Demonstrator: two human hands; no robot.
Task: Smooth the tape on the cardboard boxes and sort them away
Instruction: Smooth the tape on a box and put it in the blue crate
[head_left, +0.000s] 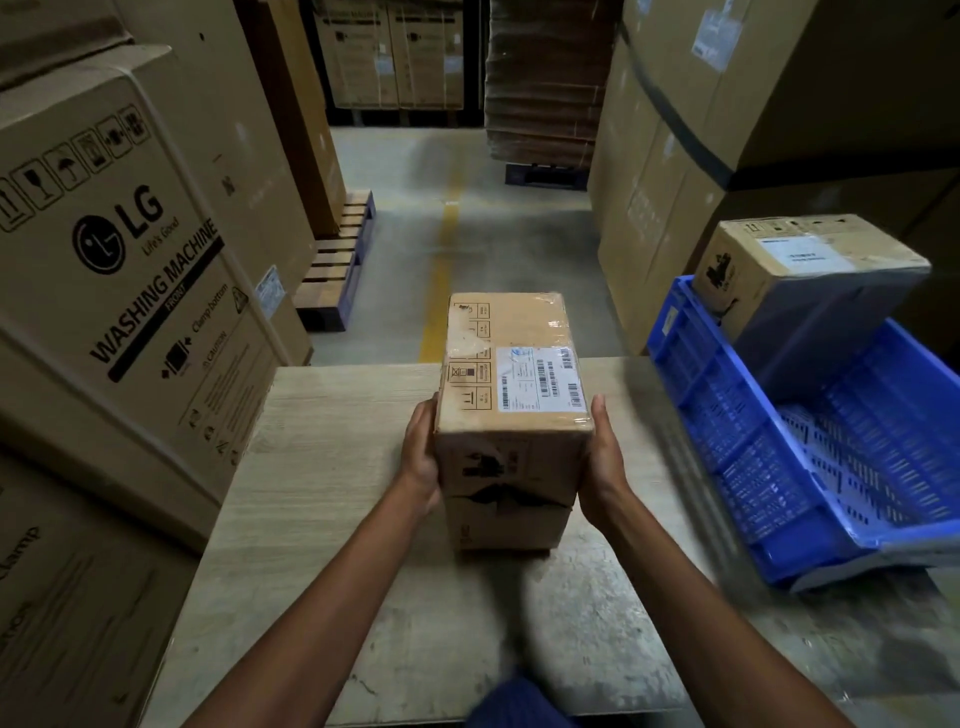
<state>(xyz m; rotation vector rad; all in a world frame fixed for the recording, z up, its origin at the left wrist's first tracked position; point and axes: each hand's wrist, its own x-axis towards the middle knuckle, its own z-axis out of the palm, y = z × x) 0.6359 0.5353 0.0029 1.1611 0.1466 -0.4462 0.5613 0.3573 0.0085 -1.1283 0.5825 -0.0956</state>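
Note:
A brown cardboard box (511, 364), wrapped in clear tape and bearing a white barcode label on top, is held over the middle of the wooden table (322, 467). My left hand (421, 462) presses against its left side and my right hand (605, 457) against its right side. Whether its bottom rests on the table I cannot tell. A second cardboard box (800, 270) with a white label sits in the far end of a blue plastic crate (810, 467) at the right.
Large washing machine cartons (119, 270) stand stacked along the left, touching the table's edge. Tall cartons (691, 130) rise at the right behind the crate. A concrete aisle with a yellow line (441, 270) runs ahead, with pallets (337, 270) and stacked cardboard beyond.

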